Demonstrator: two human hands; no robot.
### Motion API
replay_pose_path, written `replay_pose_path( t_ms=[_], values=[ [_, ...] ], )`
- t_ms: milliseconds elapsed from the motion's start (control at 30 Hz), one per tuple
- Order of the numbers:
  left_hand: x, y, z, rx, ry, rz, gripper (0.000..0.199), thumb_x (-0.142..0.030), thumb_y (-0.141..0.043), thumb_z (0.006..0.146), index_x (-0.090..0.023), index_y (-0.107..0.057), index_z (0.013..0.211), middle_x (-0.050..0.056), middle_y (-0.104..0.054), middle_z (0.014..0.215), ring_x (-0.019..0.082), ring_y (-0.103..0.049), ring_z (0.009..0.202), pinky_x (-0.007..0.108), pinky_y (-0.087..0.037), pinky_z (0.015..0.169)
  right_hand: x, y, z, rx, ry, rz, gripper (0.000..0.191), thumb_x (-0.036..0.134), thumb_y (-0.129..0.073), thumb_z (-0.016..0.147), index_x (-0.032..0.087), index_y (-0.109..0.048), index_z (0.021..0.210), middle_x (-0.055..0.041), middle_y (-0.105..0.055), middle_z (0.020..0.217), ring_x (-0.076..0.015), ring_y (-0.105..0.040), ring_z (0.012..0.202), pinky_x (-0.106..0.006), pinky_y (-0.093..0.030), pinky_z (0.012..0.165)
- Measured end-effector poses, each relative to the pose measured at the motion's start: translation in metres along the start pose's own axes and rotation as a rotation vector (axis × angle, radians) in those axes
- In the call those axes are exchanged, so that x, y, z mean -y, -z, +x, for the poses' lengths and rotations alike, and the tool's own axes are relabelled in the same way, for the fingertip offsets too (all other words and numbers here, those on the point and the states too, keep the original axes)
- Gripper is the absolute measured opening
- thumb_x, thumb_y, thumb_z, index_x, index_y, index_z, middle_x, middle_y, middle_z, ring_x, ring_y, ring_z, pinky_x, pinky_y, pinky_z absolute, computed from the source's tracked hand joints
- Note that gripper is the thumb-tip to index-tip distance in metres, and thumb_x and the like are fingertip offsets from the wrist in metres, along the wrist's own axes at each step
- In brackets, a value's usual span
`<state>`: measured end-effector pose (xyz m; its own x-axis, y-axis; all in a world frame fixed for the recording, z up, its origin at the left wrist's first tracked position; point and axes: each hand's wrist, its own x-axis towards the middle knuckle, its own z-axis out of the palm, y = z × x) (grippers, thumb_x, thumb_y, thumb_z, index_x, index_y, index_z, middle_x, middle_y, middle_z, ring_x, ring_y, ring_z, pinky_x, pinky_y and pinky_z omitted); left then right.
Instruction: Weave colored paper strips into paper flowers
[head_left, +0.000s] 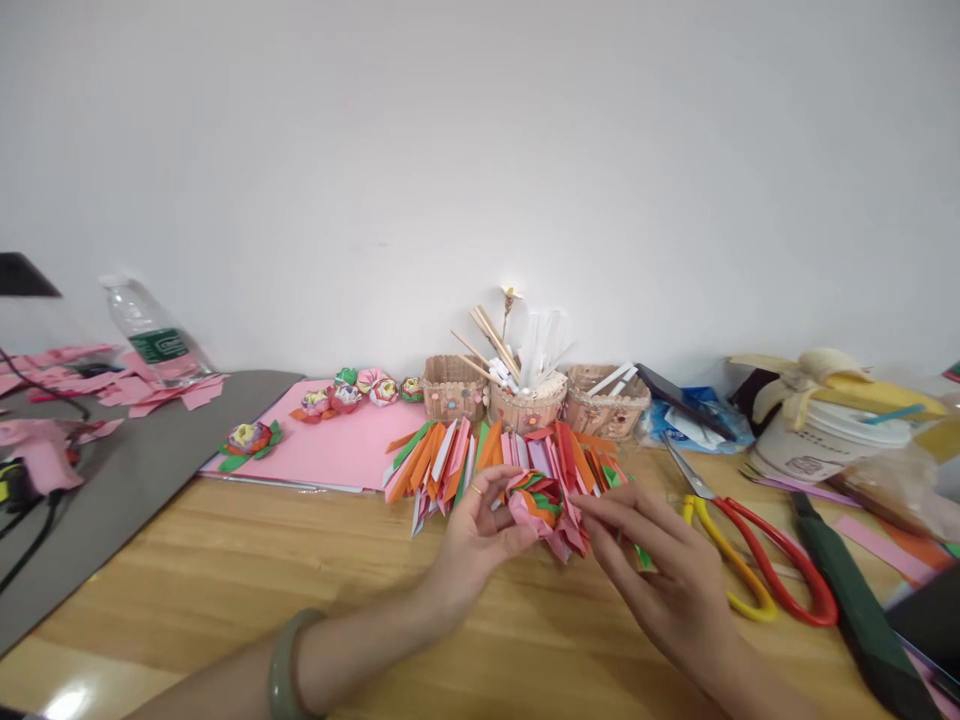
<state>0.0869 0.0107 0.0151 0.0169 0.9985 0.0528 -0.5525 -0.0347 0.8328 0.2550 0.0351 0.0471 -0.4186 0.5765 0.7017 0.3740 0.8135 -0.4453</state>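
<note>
A pale wall (480,150) fills the upper frame, closing the back of a wooden counter (225,580) whose open room runs across the lower middle. A grey mat (150,500) takes the left side, bordered by a pink sheet (337,450). Folded paper strips (435,470) spread across the centre. From the bottom edge reach a left hand (472,540) and a right hand (667,560). A dark green tool (855,600) and parted red-and-yellow scissors (711,497) crowd the right; three small baskets (454,385) stand behind the strips. Smallest is a rounded paper flower (536,505), slightly right of and below centre, grasped between the left thumb and fingers. Its layered opening tips toward the upper right; its long axis is hard to tell. Right fingertips reach its right side; whether they pinch a petal cannot be told.
</note>
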Motion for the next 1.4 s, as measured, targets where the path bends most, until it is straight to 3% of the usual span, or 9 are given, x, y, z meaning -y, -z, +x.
replay_pose_path(
  t_ms=[233,500,667,767,933,1067,1300,1400],
  values=[
    [0.002,0.0,0.0,-0.01,-0.001,-0.023,0.039,-0.018,-0.072,0.065,-0.023,-0.053,0.099,0.001,-0.05,0.108,0.011,-0.057,0.081,0.027,-0.047,0.077,-0.001,-0.003,-0.009,0.116,0.197,-0.155,0.048,0.004,-0.053,0.076,0.024,-0.053,0.119,-0.0052,-0.062,0.078,-0.0152,-0.057,0.064,-0.027,-0.045,0.055],
    [0.005,0.002,0.001,0.014,-0.008,-0.019,0.038,-0.017,-0.07,0.067,-0.024,-0.052,0.1,0.0,-0.047,0.108,0.009,-0.056,0.079,0.026,-0.047,0.076,0.0,-0.002,-0.01,0.136,0.1,-0.034,0.044,0.004,-0.051,0.078,0.025,-0.054,0.116,-0.0057,-0.06,0.081,-0.0157,-0.057,0.069,-0.027,-0.046,0.058],
    [0.005,0.002,0.002,0.025,-0.053,0.069,0.041,-0.018,-0.071,0.066,-0.026,-0.05,0.1,-0.001,-0.048,0.105,0.01,-0.057,0.077,0.029,-0.047,0.078,0.003,0.003,-0.002,0.019,-0.178,0.135,0.027,0.011,-0.049,0.082,0.026,-0.062,0.101,-0.0033,-0.06,0.079,-0.0159,-0.057,0.072,-0.026,-0.045,0.062],
    [0.003,0.0,0.002,-0.002,-0.117,0.166,0.04,-0.018,-0.071,0.065,-0.025,-0.051,0.099,0.002,-0.05,0.108,0.014,-0.056,0.087,0.03,-0.047,0.079,0.005,0.003,0.006,0.072,-0.383,0.246,0.015,0.023,-0.051,0.082,0.022,-0.066,0.083,-0.0031,-0.059,0.072,-0.0167,-0.056,0.067,-0.026,-0.044,0.058],
    [0.001,0.001,0.001,0.039,-0.203,0.295,0.036,-0.017,-0.07,0.066,-0.026,-0.055,0.096,0.005,-0.045,0.122,0.021,-0.049,0.108,0.03,-0.046,0.084,0.008,0.0,0.015,0.197,-0.54,0.363,0.022,0.032,-0.051,0.081,0.019,-0.065,0.071,-0.0025,-0.057,0.064,-0.0164,-0.055,0.061,-0.027,-0.042,0.056],
    [0.0,0.006,0.001,0.068,-0.193,0.379,0.035,-0.017,-0.07,0.066,-0.026,-0.058,0.098,0.006,-0.047,0.123,0.023,-0.047,0.113,0.03,-0.045,0.084,0.007,-0.003,0.015,0.226,-0.518,0.322,0.021,0.028,-0.051,0.081,0.019,-0.062,0.065,-0.0028,-0.056,0.066,-0.0156,-0.053,0.063,-0.027,-0.043,0.058],
    [0.001,0.008,0.004,0.109,-0.142,0.383,0.038,-0.016,-0.07,0.067,-0.03,-0.059,0.1,0.002,-0.051,0.118,0.019,-0.048,0.11,0.027,-0.045,0.085,0.005,-0.007,0.006,0.174,-0.331,0.147,0.01,0.019,-0.054,0.08,0.02,-0.062,0.074,-0.002,-0.057,0.069,-0.0132,-0.052,0.06,-0.023,-0.04,0.051],
    [0.0,0.009,0.003,0.153,-0.024,0.258,0.053,-0.017,-0.073,0.063,-0.033,-0.054,0.11,0.002,-0.053,0.114,0.017,-0.055,0.097,0.027,-0.047,0.08,0.005,-0.007,0.008,0.191,-0.346,0.129,0.013,0.018,-0.053,0.08,0.02,-0.06,0.068,-0.0015,-0.057,0.066,-0.013,-0.051,0.057,-0.023,-0.039,0.049]
  ],
)
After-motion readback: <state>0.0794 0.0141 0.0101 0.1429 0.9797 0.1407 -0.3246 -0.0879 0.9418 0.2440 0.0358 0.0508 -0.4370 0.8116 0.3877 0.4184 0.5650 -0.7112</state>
